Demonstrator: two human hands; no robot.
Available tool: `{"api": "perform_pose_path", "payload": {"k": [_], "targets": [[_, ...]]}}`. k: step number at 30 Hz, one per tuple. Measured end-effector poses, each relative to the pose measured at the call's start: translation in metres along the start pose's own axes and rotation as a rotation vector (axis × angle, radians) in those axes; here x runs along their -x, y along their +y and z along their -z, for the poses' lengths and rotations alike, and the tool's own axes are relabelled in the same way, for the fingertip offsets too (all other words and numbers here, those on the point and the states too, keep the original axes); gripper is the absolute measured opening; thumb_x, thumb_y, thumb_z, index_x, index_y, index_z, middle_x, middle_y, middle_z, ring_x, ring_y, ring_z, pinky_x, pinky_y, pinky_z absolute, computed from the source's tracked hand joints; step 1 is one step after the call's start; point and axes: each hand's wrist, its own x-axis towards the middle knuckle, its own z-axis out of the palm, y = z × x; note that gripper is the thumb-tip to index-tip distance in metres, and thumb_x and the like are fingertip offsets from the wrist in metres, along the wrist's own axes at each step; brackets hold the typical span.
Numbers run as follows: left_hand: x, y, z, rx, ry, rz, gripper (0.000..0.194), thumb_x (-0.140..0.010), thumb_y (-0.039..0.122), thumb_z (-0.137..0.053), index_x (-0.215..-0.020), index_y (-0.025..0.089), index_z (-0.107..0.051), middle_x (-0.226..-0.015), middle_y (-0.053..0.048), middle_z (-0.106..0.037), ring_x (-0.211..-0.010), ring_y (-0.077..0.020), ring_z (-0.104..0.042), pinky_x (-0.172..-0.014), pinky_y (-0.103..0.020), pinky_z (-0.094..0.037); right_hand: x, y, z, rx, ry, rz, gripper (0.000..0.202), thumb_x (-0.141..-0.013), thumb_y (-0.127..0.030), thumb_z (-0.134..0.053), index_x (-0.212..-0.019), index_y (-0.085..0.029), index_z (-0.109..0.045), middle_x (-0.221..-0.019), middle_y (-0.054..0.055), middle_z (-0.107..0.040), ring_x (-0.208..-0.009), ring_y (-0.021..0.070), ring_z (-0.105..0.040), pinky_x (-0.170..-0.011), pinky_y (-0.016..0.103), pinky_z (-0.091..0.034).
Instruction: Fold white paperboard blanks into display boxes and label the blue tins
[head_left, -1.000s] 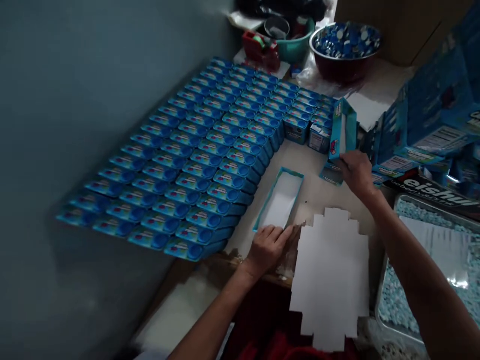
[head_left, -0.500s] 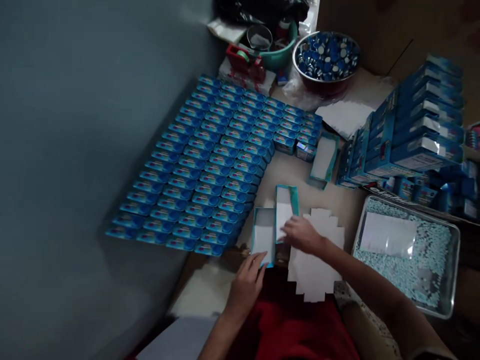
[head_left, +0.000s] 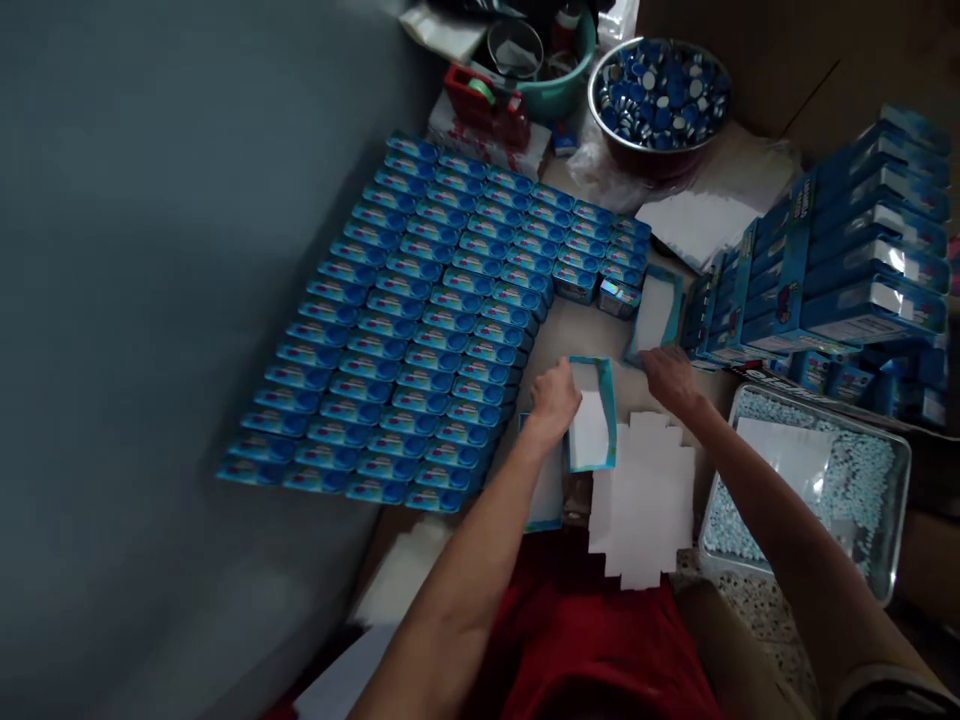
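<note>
My left hand point(head_left: 555, 400) is closed on the left edge of an open blue-edged box point(head_left: 591, 425) with a white inside. Beneath my left forearm lies a second such box point(head_left: 546, 490), partly covered. My right hand point(head_left: 671, 378) is closed at the lower end of a third open box point(head_left: 655, 312), its fingertips on that box's near edge. Flat white cardboard sheets point(head_left: 643, 505) with notched edges lie between my two forearms. Many small blue boxes point(head_left: 420, 340) stand in tight rows to the left, and one small box point(head_left: 619, 297) sits a little askew at their right end.
Stacked long blue cartons point(head_left: 817, 255) stand at the right. Below them is a metal tray point(head_left: 896, 530) of small pale-blue pieces with a sheet on top. At the back are a bowl point(head_left: 660, 160) of blue-and-white caps, a teal basin point(head_left: 555, 98) and a red tape dispenser point(head_left: 480, 100).
My left hand has moved up from the left box to the middle box. My right hand has left the middle box and reached up and right to the third box.
</note>
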Motion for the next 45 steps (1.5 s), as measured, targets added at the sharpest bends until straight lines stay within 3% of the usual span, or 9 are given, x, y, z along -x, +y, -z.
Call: {"api": "perform_pose_path", "payload": {"k": [4,7,11,14,17,20,27,36,45], "targets": [[-0.029,-0.005,0.031,0.071,0.092,0.032,0.04,-0.099,0.012,-0.045,-0.137,0.008,-0.056,-0.121,-0.027,-0.074,-0.115,-0.0375,-0.073,-0.094,-0.044,-0.056,0.059,-0.033,0.021,-0.034,0.062,0.097,0.041,-0.108,-0.015,-0.035,-0.127,-0.015,-0.071,-0.103,0.013,-0.072,-0.102,0.0263,-0.057,-0.092,0.038,-0.036],[-0.039,-0.002,0.041,0.146,0.209,-0.041,0.052,-0.1,0.02,-0.052,-0.149,0.005,-0.047,-0.136,-0.029,-0.067,-0.123,-0.0376,-0.068,-0.1,-0.045,-0.054,0.098,-0.074,0.011,-0.09,0.059,0.099,0.039,-0.11,-0.019,-0.035,-0.13,-0.018,-0.068,-0.1,0.011,-0.072,-0.1,0.0253,-0.058,-0.089,0.036,-0.039],[-0.005,-0.003,0.025,0.271,0.348,-0.403,0.039,-0.104,0.025,-0.049,-0.14,0.013,-0.061,-0.135,-0.019,-0.069,-0.127,-0.0323,-0.064,-0.109,-0.043,-0.049,0.105,-0.127,-0.032,-0.223,-0.114,-0.045,0.031,-0.109,-0.019,-0.043,-0.131,-0.019,-0.066,-0.108,0.011,-0.074,-0.104,0.0234,-0.062,-0.088,0.032,-0.045],[0.04,-0.009,-0.004,0.321,0.133,-0.622,0.03,-0.105,0.017,-0.047,-0.122,0.019,-0.071,-0.119,-0.011,-0.074,-0.111,-0.0244,-0.069,-0.101,-0.036,-0.053,0.1,-0.14,-0.058,-0.279,-0.178,-0.145,0.031,-0.106,-0.022,-0.054,-0.134,-0.015,-0.062,-0.12,0.014,-0.073,-0.109,0.0244,-0.064,-0.091,0.033,-0.051],[0.082,-0.009,-0.042,0.233,-0.022,-0.654,0.029,-0.101,0.009,-0.048,-0.116,0.017,-0.071,-0.116,-0.012,-0.073,-0.109,-0.0236,-0.069,-0.099,-0.035,-0.054,0.115,-0.115,-0.068,-0.263,-0.103,-0.172,0.043,-0.101,-0.019,-0.059,-0.143,-0.014,-0.058,-0.145,0.018,-0.062,-0.135,0.0299,-0.053,-0.111,0.041,-0.047],[0.108,0.006,-0.08,0.051,-0.019,-0.633,0.025,-0.1,0.01,-0.052,-0.119,0.013,-0.068,-0.119,-0.016,-0.07,-0.114,-0.0288,-0.065,-0.101,-0.04,-0.052,0.135,-0.066,-0.069,-0.14,0.049,-0.16,0.044,-0.099,-0.008,-0.05,-0.142,-0.013,-0.06,-0.153,0.021,-0.055,-0.146,0.0349,-0.043,-0.116,0.049,-0.042],[0.098,0.038,-0.136,-0.12,0.013,-0.408,0.024,-0.103,0.018,-0.054,-0.123,0.01,-0.064,-0.12,-0.021,-0.067,-0.115,-0.0337,-0.064,-0.092,-0.041,-0.053,0.099,0.0,-0.082,-0.057,-0.091,0.18,0.027,-0.107,-0.03,-0.05,-0.118,-0.018,-0.072,-0.117,0.015,-0.068,-0.116,0.0318,-0.053,-0.107,0.048,-0.04],[0.098,0.035,-0.132,-0.053,-0.103,-0.307,0.026,-0.107,0.02,-0.047,-0.12,0.016,-0.069,-0.125,-0.017,-0.07,-0.119,-0.029,-0.064,-0.103,-0.042,-0.05,0.091,0.004,-0.104,-0.1,-0.148,0.245,0.027,-0.108,-0.021,-0.045,-0.117,-0.018,-0.069,-0.117,0.014,-0.067,-0.111,0.0304,-0.053,-0.093,0.042,-0.038],[0.058,0.047,-0.107,-0.073,-0.413,-0.301,0.024,-0.089,0.037,-0.082,-0.106,0.02,-0.078,-0.108,-0.008,-0.078,-0.103,-0.0244,-0.072,-0.088,-0.034,-0.057,0.068,0.021,-0.075,-0.264,-0.314,0.322,0.033,-0.083,-0.036,-0.089,-0.111,-0.023,-0.076,-0.112,0.007,-0.074,-0.106,0.0246,-0.064,-0.088,0.033,-0.044]]}}
